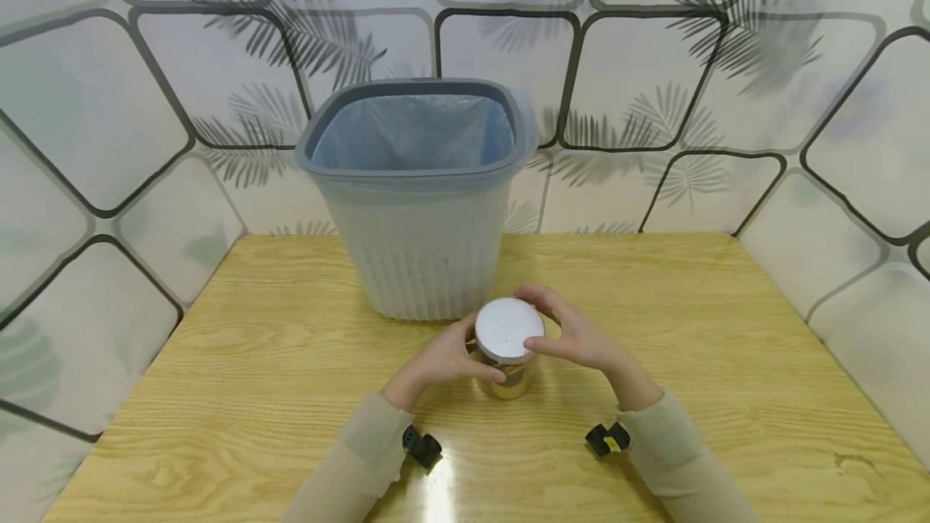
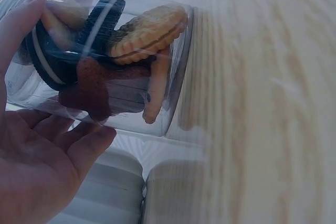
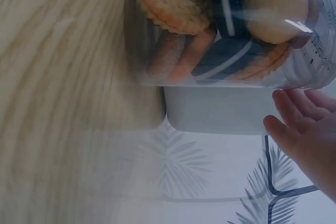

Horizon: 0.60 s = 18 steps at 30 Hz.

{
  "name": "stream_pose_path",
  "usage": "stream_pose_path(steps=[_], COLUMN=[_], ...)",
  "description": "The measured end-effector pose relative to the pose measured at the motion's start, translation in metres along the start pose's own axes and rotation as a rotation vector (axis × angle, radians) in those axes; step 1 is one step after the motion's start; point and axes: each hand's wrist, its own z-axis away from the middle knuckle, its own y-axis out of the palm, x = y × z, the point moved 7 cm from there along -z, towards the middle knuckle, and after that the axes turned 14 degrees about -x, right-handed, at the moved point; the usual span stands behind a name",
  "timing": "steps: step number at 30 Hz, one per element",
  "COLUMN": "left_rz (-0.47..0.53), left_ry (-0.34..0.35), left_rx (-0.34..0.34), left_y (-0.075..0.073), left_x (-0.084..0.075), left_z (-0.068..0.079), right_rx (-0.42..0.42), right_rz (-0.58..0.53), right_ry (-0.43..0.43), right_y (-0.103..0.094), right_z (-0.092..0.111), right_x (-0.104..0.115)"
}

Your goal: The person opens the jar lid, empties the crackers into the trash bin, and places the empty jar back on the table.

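A clear jar with a white lid stands upright on the wooden table. Through its wall show a pale round sandwich biscuit, dark sandwich cookies with white filling, and a reddish-brown piece. My left hand holds the jar from its left side, thumb across the front and fingers behind. From the right, my right hand holds the lid's rim, thumb at the near edge and fingers at the far edge. In the right wrist view, the thumb is out of sight.
Just behind the jar, slightly left, stands a tall pale bin with a grey rim and a clear liner inside. Patterned panels enclose the table at the back and sides.
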Motion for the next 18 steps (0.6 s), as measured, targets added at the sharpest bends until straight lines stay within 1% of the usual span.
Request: stream_pose_path(steps=[3, 6, 11, 18], left_rz=[0.0, 0.0, 0.004, 0.015], left_ry=[-0.001, -0.002, 0.009, 0.026], left_rx=[-0.006, -0.006, 0.003, 0.012], left_y=[-0.0001, -0.0001, 0.0003, 0.0], left_x=[0.0003, 0.0002, -0.0011, -0.0026], left_z=[-0.0005, -0.0006, -0.0002, 0.0006], right_rx=[-0.036, -0.055, -0.038, -0.022], right_rz=[0.044, 0.076, 0.089, 0.133], right_ry=[0.017, 0.014, -0.002, -0.014], right_y=[-0.0036, -0.0048, -0.0017, 0.0013], right_z=[-0.0005, -0.0005, 0.0001, 0.001], right_x=[-0.0001, 0.0018, 0.0066, 0.0066])
